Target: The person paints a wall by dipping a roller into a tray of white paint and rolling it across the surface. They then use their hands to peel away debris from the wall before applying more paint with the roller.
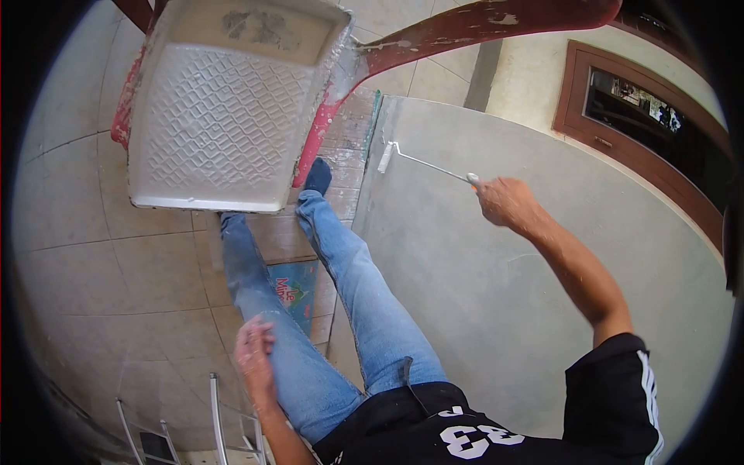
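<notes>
My right hand [505,203] is closed round the handle of a small paint roller [385,157], held out over the grey-green wall [465,232]. The roller's white sleeve lies at the wall's left edge, close to the corner. My left hand [254,345] hangs beside my left thigh, its fingers partly curled and nothing visible in them. A paint tray [225,116] with a ridged, white-coated surface is in front of me at the upper left.
A red, paint-spotted plastic chair [457,35] stands around the tray. A brown-framed window [620,108] is at the upper right. Metal legs [218,418] rise at the lower left. Cardboard [291,294] lies between my legs on the tiled floor [70,217].
</notes>
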